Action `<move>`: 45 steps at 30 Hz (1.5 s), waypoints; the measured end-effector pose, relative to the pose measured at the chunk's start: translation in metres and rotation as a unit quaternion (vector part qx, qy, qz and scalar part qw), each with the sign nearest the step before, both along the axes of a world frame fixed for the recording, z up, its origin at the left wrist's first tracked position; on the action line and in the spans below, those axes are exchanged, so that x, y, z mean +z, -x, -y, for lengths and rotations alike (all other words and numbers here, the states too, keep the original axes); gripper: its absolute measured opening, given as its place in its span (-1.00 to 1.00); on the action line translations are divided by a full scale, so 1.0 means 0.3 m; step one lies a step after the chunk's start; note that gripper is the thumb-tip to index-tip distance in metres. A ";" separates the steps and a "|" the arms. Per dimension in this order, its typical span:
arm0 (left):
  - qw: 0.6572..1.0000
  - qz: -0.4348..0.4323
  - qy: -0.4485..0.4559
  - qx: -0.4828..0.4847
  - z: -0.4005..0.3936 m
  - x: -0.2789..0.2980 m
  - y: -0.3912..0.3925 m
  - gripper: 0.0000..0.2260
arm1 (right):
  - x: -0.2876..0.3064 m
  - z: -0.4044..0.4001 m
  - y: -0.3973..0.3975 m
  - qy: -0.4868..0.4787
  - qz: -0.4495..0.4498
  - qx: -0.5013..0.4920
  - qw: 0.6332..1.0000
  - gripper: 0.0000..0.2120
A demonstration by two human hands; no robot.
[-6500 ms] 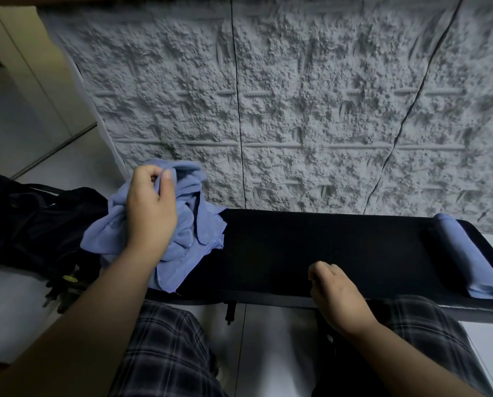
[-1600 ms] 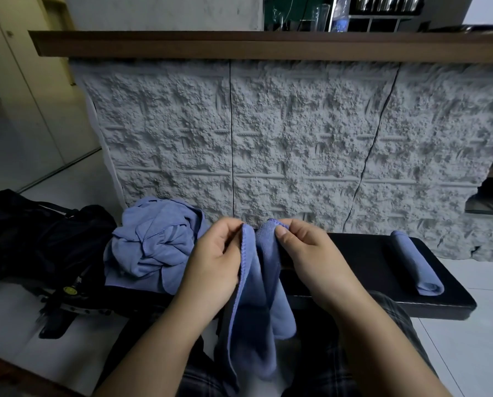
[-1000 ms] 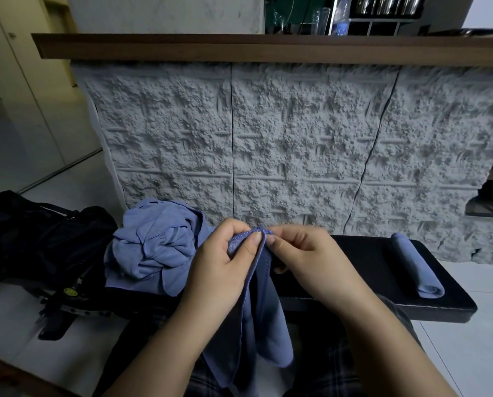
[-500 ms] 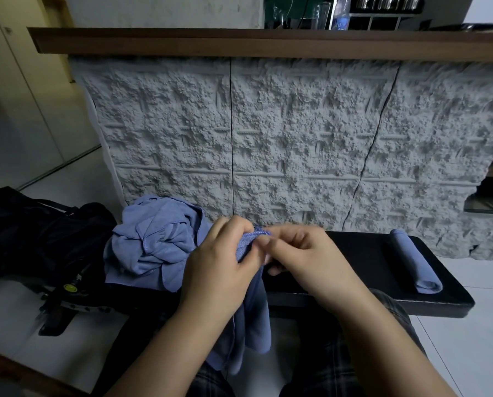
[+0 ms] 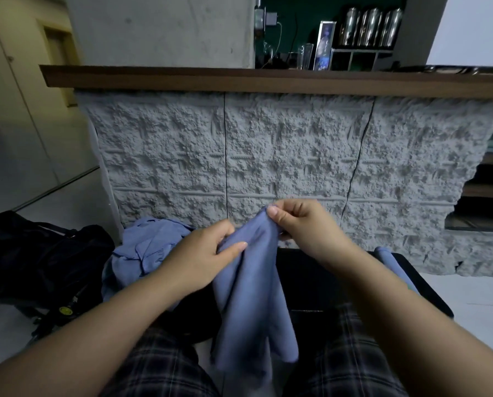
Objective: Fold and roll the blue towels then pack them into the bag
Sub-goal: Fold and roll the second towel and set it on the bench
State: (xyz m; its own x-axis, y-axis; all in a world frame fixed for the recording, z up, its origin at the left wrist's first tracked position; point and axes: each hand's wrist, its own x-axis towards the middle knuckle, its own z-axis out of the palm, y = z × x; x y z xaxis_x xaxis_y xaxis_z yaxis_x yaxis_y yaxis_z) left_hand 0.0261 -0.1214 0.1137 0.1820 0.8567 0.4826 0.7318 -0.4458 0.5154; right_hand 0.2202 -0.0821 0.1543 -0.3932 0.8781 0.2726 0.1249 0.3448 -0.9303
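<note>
A blue towel (image 5: 248, 299) hangs in front of me over my lap. My left hand (image 5: 202, 256) pinches its upper edge, and my right hand (image 5: 302, 224) pinches the top corner a little higher and to the right. A crumpled heap of blue towels (image 5: 145, 253) lies on the left end of the black bench (image 5: 311, 279). A rolled blue towel (image 5: 388, 262) lies on the bench's right end, partly hidden by my right forearm. The black bag (image 5: 33, 259) sits on the floor to the left.
A rough grey stone-faced counter (image 5: 268, 156) with a wooden top edge (image 5: 268, 81) stands just behind the bench. Cans and a glass sit on shelves above it. My legs in plaid shorts (image 5: 159, 365) are below. Pale tiled floor (image 5: 468, 293) lies to either side.
My hands have risen and drawn apart along the towel's top edge, the right one going up and right. The towel hangs more spread. The camera has tilted upward.
</note>
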 end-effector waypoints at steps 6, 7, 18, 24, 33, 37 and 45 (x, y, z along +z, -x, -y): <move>0.975 -0.208 0.022 0.069 0.012 -0.002 0.091 -0.58 | 0.084 -0.087 -0.112 -0.049 0.021 -0.136 0.989 -0.77; 0.961 -0.263 0.015 0.079 0.014 -0.003 0.111 -0.55 | 0.086 -0.101 -0.127 -0.031 0.010 -0.147 0.989 -0.78; 0.900 -0.366 -0.137 0.192 0.015 0.015 0.344 -0.71 | 0.051 -0.160 -0.286 -0.106 0.229 -0.251 0.935 -0.77; 0.877 -0.387 -0.166 0.230 -0.006 0.042 0.363 -0.55 | 0.035 -0.154 -0.249 -0.124 0.183 -0.285 0.933 -0.84; 0.884 -0.389 -0.057 0.252 0.010 0.034 0.326 -0.87 | -0.019 -0.161 -0.222 -0.093 0.193 -0.289 0.933 -0.82; 0.890 -0.363 -0.012 0.278 0.020 0.035 0.304 -0.80 | -0.040 -0.155 -0.193 -0.044 0.148 -0.301 0.941 -0.79; 0.924 -0.250 -0.038 0.286 0.022 -0.051 0.313 -0.79 | -0.108 -0.165 -0.147 -0.029 0.134 -0.335 0.932 -0.70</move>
State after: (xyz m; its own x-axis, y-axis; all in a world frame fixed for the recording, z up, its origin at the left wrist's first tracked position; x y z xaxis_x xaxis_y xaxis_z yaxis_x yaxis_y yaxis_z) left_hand -0.0677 -0.1280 0.0985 -0.0731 0.8490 0.5233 0.9973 0.0665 0.0314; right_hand 0.2641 -0.0325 0.1220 0.1770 0.9378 0.2987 0.5549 0.1556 -0.8173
